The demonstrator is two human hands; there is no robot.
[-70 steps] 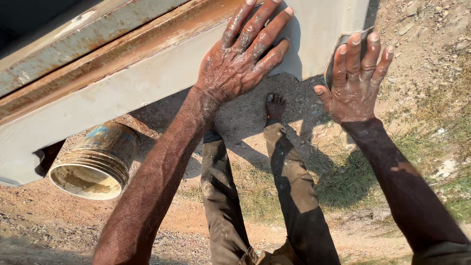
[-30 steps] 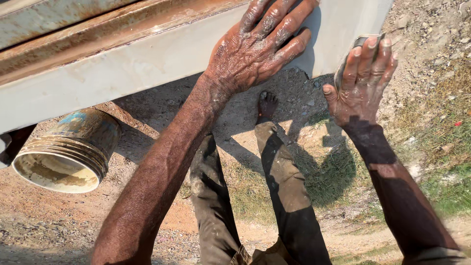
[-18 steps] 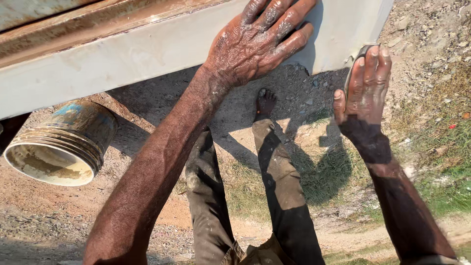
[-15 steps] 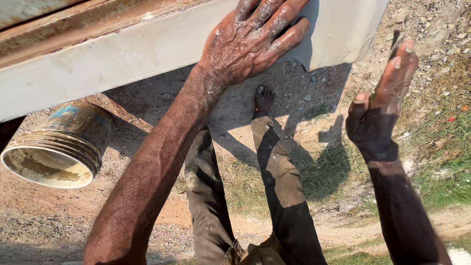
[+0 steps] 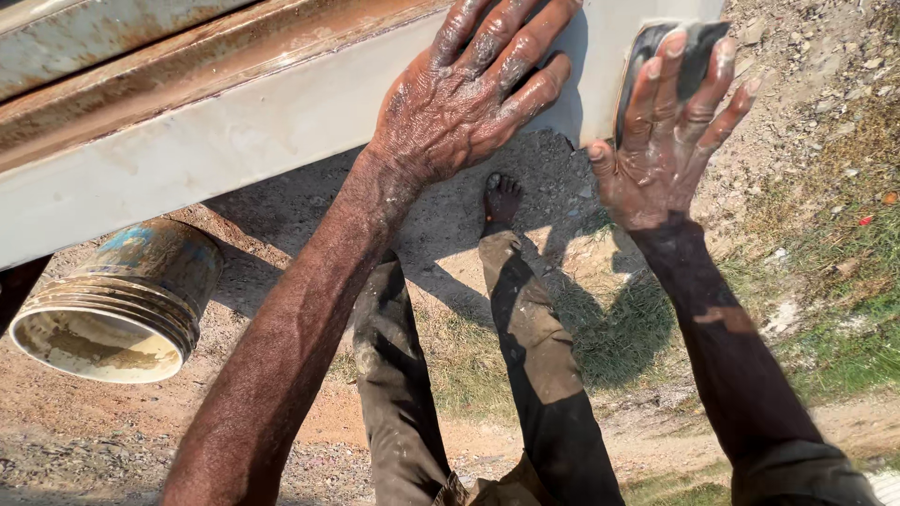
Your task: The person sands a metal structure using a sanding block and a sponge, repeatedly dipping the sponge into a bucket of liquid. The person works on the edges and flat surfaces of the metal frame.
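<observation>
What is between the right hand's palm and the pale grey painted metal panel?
In the head view, a dark flat sanding pad lies under the right hand, pressed against the pale grey painted metal panel.

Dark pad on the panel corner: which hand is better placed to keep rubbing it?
Probably right: the right hand presses the dark pad flat against the pale panel. The left hand lies spread on the panel, holding nothing.

The single head-worn camera looked steeply down and forward, close to the pale grey painted metal panel (image 5: pixel 234 141) running from nine to one o'clock.
</observation>
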